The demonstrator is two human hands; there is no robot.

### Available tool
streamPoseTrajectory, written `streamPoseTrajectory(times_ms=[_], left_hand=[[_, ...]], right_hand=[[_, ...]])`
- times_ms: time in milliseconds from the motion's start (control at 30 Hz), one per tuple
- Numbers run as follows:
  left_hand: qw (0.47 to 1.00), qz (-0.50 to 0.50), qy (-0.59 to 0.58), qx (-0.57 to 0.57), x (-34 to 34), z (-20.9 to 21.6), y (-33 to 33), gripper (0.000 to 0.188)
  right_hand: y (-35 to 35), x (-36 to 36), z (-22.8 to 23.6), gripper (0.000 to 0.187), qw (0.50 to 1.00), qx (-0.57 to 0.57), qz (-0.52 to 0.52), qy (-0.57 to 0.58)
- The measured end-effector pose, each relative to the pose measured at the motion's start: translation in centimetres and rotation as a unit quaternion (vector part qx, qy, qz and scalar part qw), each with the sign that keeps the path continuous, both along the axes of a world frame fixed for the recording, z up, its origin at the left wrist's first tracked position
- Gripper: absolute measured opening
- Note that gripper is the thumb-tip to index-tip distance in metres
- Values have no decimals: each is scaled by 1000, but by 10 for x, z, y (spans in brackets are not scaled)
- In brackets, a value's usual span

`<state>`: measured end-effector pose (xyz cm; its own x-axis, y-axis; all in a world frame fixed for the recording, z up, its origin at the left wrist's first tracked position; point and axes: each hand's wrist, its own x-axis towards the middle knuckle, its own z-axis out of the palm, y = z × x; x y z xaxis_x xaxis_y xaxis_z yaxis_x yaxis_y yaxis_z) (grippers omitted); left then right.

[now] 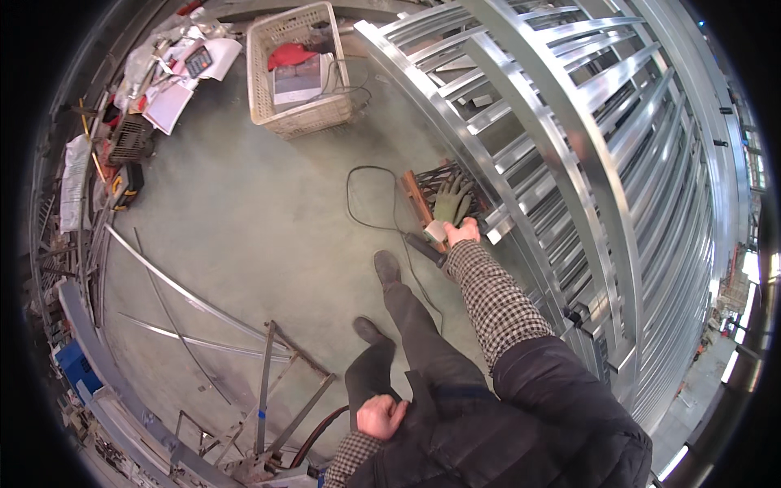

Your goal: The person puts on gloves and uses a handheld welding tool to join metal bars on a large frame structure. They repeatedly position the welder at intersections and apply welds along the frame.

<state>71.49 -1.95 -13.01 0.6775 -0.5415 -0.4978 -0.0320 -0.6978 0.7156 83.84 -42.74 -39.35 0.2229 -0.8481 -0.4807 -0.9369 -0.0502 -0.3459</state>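
My right hand (464, 230), at the end of a checked sleeve, is closed at the cuff of a grey-green work glove (451, 198). The glove's fingers spread away from me over a small open-sided crate (418, 198) with a brown edge. A small whitish piece (436, 233) sits beside my thumb; what it belongs to is unclear. Just left of my wrist is a dark cylindrical tool handle (425, 247) with a black cord (349, 195) looping over the floor. My left hand (379, 417) rests near my thigh, fingers curled, with nothing visible in it.
A stack of shiny metal frames (561, 163) fills the right side. Ahead stands a cream plastic crate (305, 122) with a red item inside. Papers (169, 106) and clutter line the left. Long metal strips (175, 285) and an angled metal stand (268, 390) occupy the lower left.
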Motion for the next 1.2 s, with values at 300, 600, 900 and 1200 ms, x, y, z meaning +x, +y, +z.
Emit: streamPoseTrajectory(times_ms=[300, 600, 900, 1200], left_hand=[[991, 11, 104, 78, 25, -50, -4, 44], [992, 9, 86, 87, 48, -36, -21, 40], [989, 130, 46, 52, 77, 18, -41, 36], [904, 390, -162, 66, 45, 81, 7, 47]], right_hand=[[-104, 17, -137, 103, 995, 50, -66, 58], [-66, 3, -79, 48, 991, -59, 105, 56], [11, 20, 101, 37, 877, 15, 469, -102], [152, 68, 274, 34, 577, 188, 776, -170]])
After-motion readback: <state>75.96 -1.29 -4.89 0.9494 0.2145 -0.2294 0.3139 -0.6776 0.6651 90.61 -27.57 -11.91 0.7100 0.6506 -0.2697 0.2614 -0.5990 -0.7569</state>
